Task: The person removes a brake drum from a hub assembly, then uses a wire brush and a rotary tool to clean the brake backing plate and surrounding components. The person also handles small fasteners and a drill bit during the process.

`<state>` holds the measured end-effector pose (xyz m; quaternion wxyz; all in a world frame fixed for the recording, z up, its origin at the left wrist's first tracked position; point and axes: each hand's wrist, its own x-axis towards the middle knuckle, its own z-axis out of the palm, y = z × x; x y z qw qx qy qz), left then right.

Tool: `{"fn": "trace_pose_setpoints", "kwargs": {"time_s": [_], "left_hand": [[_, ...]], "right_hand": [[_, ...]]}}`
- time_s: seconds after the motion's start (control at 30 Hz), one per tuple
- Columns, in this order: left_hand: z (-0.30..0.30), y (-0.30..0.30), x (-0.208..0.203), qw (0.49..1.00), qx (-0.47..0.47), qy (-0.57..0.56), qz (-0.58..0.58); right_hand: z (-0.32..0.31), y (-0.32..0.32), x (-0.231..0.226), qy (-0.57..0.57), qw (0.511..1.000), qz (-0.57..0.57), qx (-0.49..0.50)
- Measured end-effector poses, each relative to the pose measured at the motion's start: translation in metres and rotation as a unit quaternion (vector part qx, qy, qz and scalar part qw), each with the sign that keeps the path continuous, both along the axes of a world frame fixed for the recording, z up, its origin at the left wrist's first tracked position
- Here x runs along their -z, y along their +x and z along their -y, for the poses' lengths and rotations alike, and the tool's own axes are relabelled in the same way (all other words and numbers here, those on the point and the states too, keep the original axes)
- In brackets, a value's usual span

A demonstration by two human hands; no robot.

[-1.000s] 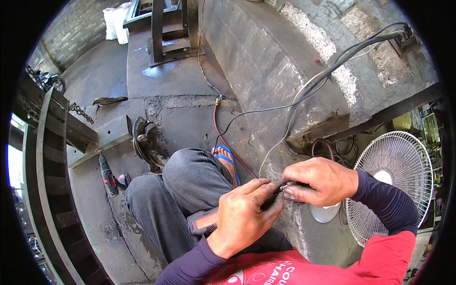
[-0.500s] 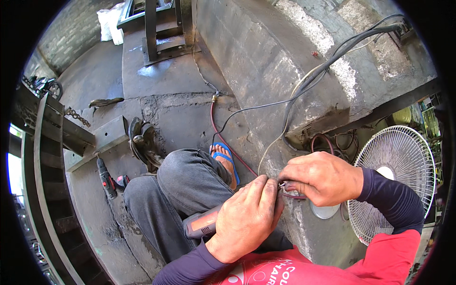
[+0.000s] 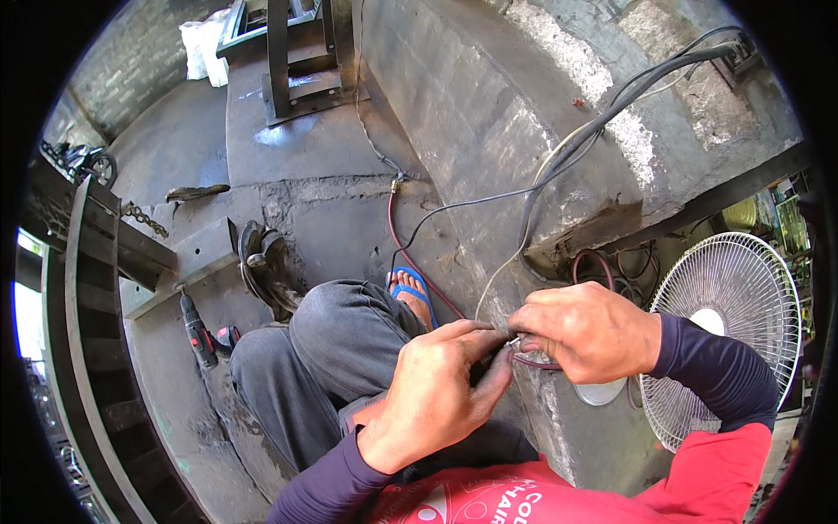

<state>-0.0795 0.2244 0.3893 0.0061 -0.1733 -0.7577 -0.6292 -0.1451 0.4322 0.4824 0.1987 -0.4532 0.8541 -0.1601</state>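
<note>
My left hand [image 3: 439, 384] and my right hand [image 3: 594, 334] meet above the concrete, right of my knees. Between their fingertips is a small shiny metal piece [image 3: 515, 341]; its exact kind is too small to make out. The left thumb and forefinger pinch at its left side. From the right, the other hand's thumb and curled fingers close on it, hiding part of it. Under my left wrist, a dark tool with an orange panel [image 3: 370, 412] lies on my lap, mostly covered by that hand.
A white fan [image 3: 724, 327] stands close by my right forearm. Black cables [image 3: 532, 188] and a red hose [image 3: 393, 218] cross the floor and block. At left lie a cordless drill [image 3: 199, 336], a steel beam [image 3: 196, 266] and an angled metal ladder-like frame [image 3: 96, 349].
My left hand has turned and opened out, its thumb now lower and separated from the forefinger, uncovering more of the metal piece. The right hand has shifted only slightly.
</note>
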Motion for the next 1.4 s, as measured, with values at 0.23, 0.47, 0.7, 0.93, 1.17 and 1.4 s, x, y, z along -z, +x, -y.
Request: {"fn": "trace_pose_setpoints", "kwargs": {"time_s": [0.23,0.47,0.7,0.93,1.17,1.4], "left_hand": [[-0.003,-0.002,0.0,0.998,-0.045,0.012,0.035],[-0.007,-0.001,0.002,0.996,-0.076,-0.012,0.045],[-0.011,-0.005,0.002,0.995,-0.091,-0.04,0.027],[-0.005,-0.005,0.005,1.0,-0.012,-0.018,0.015],[-0.007,-0.001,0.003,0.996,-0.034,-0.02,0.083],[-0.002,0.005,0.006,0.996,0.0,-0.074,0.056]], "right_hand": [[0.005,-0.005,-0.001,0.019,1.0,-0.01,0.003],[0.009,-0.022,-0.007,0.043,0.988,0.14,0.041],[0.011,-0.03,-0.003,0.071,0.985,0.15,0.04],[0.004,-0.025,-0.003,0.04,0.992,0.116,0.01],[0.006,-0.026,-0.002,0.047,0.992,0.115,-0.005],[0.011,-0.025,-0.003,0.086,0.977,0.197,0.008]]}}
